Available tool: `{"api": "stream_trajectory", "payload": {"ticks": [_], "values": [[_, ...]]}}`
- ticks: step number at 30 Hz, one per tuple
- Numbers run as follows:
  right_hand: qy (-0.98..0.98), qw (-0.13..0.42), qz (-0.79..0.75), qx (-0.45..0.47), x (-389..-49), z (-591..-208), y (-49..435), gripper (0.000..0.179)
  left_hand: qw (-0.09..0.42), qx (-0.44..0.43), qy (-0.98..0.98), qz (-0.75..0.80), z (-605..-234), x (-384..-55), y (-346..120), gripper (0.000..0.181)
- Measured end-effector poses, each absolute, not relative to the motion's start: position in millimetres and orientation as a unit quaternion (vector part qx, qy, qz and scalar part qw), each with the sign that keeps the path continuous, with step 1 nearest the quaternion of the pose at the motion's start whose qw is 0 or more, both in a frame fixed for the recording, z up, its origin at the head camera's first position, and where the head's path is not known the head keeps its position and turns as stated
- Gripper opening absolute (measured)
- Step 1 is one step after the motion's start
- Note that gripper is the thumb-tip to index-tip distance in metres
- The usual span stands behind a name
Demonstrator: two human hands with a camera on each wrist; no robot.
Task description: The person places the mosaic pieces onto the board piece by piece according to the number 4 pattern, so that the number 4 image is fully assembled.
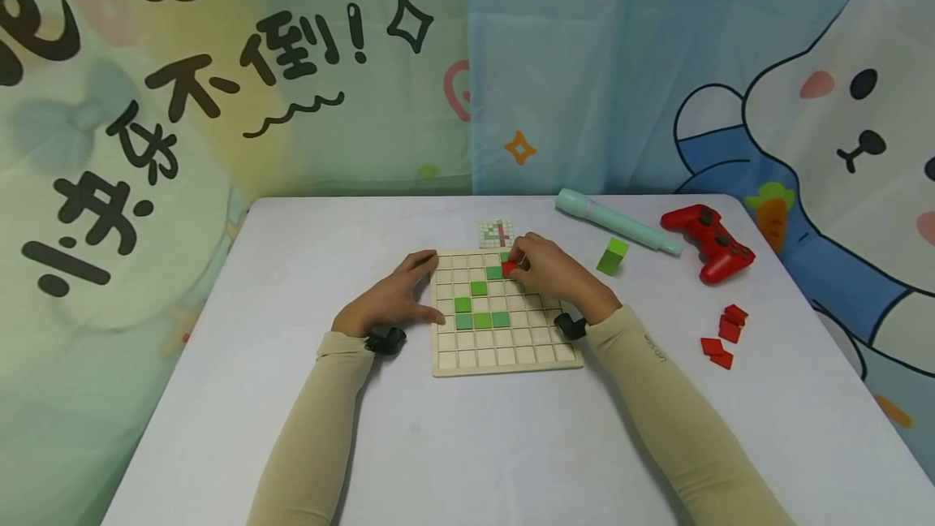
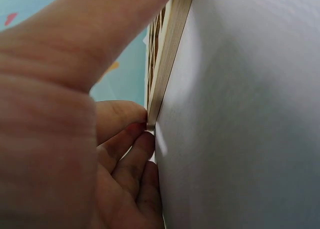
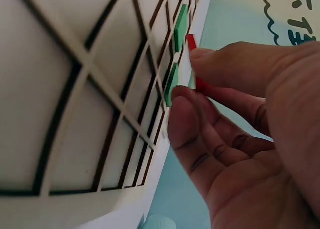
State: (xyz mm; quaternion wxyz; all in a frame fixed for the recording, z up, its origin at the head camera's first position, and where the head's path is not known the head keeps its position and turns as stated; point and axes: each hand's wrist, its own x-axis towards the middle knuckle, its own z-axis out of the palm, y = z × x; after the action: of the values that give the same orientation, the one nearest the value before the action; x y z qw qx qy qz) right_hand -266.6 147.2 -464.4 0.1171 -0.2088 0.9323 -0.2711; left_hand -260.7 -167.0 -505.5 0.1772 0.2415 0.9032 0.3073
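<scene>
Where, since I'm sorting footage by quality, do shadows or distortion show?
Head: fairly even light, soft shadows beside the sleeves; left wrist: dimmer, a broad shadow greying the table; right wrist: the board looms, its nearest squares stretched by perspective.

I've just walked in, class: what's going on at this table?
A person's right hand pinches a red tile near the far edge of a gridded board, while the left hand touches the board's left edge. Green tiles sit in some squares. A small patterned card lies beyond the board, and loose red tiles lie to the right.
</scene>
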Motion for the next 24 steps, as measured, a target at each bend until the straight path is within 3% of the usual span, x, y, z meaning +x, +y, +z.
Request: {"api": "stream_trajectory", "payload": {"ticks": [15,24], "values": [[0.936,0.126,-0.254,-0.21,-271.3,-471.1,147.0,0.017,0.183,0.235,0.9,0.317,-506.7,-261.4,-165.7,0.119],[0.936,0.1,-0.256,-0.219,-270.8,-478.1,149.9,0.013,0.183,0.228,0.903,0.314,-504.5,-260.1,-165.2,0.118]]}}
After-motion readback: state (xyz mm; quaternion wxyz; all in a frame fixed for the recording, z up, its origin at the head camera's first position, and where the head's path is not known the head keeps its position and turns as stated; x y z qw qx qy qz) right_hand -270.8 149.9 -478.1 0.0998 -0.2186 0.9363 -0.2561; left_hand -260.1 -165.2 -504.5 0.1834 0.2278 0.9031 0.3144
